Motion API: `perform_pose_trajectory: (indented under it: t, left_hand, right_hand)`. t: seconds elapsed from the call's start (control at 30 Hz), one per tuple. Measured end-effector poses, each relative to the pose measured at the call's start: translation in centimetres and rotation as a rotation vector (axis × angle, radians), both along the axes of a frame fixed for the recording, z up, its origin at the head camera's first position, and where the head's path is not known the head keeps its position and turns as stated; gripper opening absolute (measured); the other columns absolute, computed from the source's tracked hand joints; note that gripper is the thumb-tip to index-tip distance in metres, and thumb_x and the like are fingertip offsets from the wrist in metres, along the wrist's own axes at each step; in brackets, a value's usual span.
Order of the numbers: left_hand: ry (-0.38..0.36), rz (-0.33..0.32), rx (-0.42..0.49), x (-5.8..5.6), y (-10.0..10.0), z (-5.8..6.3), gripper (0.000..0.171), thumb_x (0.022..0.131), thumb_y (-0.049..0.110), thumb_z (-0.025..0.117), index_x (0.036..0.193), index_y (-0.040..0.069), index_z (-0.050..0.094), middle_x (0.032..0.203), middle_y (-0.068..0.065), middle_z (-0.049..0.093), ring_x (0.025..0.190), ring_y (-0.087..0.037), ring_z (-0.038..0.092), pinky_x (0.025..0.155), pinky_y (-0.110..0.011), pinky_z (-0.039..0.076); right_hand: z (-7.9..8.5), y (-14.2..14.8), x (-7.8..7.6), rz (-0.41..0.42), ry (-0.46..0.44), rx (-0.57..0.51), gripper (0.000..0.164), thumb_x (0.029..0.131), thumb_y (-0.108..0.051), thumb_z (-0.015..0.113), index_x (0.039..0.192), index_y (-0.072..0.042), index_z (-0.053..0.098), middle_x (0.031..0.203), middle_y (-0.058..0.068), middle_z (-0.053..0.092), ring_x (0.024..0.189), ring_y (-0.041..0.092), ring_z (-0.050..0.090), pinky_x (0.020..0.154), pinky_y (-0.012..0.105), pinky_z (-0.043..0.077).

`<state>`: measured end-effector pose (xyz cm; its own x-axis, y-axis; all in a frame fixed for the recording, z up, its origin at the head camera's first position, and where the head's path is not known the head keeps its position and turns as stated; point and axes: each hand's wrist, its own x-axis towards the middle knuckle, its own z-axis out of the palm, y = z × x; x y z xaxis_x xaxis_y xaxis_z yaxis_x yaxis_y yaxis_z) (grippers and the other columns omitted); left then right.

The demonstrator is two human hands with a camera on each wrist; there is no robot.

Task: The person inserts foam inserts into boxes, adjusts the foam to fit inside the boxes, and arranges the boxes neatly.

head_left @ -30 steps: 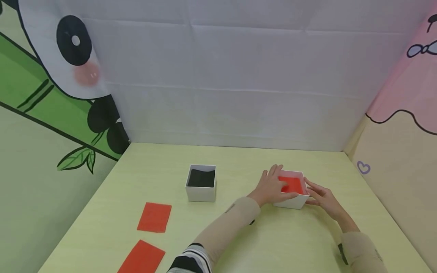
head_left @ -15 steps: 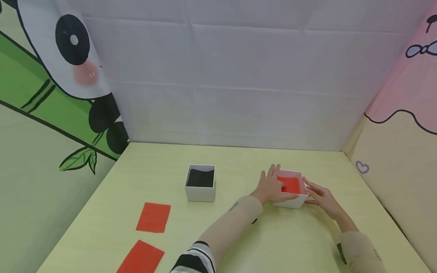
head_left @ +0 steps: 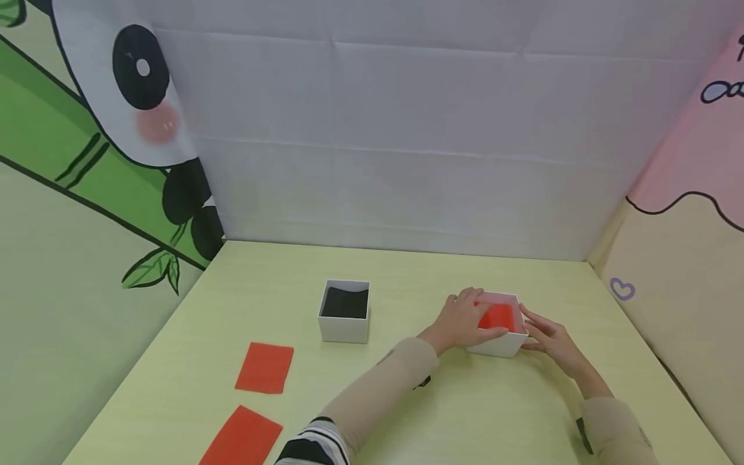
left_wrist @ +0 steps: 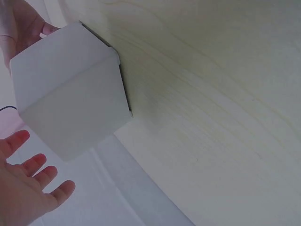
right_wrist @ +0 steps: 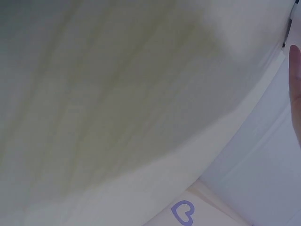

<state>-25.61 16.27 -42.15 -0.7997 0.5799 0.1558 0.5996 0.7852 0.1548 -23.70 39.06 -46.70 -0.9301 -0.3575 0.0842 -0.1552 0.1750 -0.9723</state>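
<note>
A white open-topped box (head_left: 494,345) with red material (head_left: 498,316) inside stands at the right of the table. My left hand (head_left: 462,321) spans its left side, fingers slightly bent over the far left rim and the thumb along the front rim. In the left wrist view, that hand's fingers (left_wrist: 61,190) are spread beside the box (left_wrist: 77,113). My right hand (head_left: 551,345) lies against the box's right wall with extended fingers. Only one straight finger (right_wrist: 294,84) of it shows at the edge of the right wrist view.
Left of centre stands a second white box (head_left: 344,330) with black material (head_left: 345,302) inside. Two red square sheets, an upper one (head_left: 265,368) and a lower one (head_left: 241,439), lie at the front left. A white cloth backdrop (head_left: 407,161) rises behind the table (head_left: 395,271).
My left hand's fingers have tipped down from pointing up to leaning over the box rim. The right hand keeps its place at the box, and the head view has shifted slightly.
</note>
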Motion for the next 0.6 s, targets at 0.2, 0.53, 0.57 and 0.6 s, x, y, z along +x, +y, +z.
perform_pose_trajectory:
  t: [0.2,0.53,0.57,0.6]
  left_hand:
    - [0.023,-0.035,0.041,0.9,-0.4,1.0,0.057,0.082,0.058,0.046,0.129,0.025,0.045,0.13,0.003,0.041,0.117,-0.012,0.034,0.088,-0.031,0.035]
    - [0.074,-0.095,0.087,2.5,-1.0,2.5,0.055,0.084,0.055,0.047,0.128,0.023,0.049,0.127,0.003,0.045,0.114,-0.011,0.038,0.085,-0.028,0.036]
    - [0.083,-0.1,0.091,2.7,-1.1,2.6,0.055,0.084,0.055,0.047,0.128,0.022,0.05,0.126,0.002,0.045,0.114,-0.012,0.038,0.085,-0.028,0.036]
    - [0.089,-0.102,0.095,2.8,-1.2,2.6,0.054,0.084,0.055,0.047,0.127,0.022,0.051,0.126,0.002,0.045,0.114,-0.012,0.038,0.086,-0.029,0.035]
  right_hand:
    - [-0.1,0.3,0.0,-0.002,0.007,-0.002,0.048,0.095,-0.017,0.043,0.138,-0.005,0.026,0.114,-0.025,0.047,0.097,-0.002,0.054,0.074,0.033,0.048]
    - [0.5,1.2,-0.1,0.015,0.005,-0.016,0.046,0.095,-0.014,0.043,0.137,-0.002,0.026,0.111,-0.023,0.05,0.096,-0.001,0.054,0.072,0.032,0.049]
    - [0.6,1.3,0.0,0.013,0.003,-0.019,0.046,0.095,-0.014,0.043,0.137,-0.003,0.027,0.111,-0.023,0.05,0.095,-0.001,0.054,0.072,0.033,0.049]
    - [0.6,1.4,0.0,0.011,0.001,-0.019,0.046,0.095,-0.014,0.044,0.137,-0.003,0.027,0.111,-0.023,0.05,0.095,-0.001,0.054,0.072,0.033,0.049]
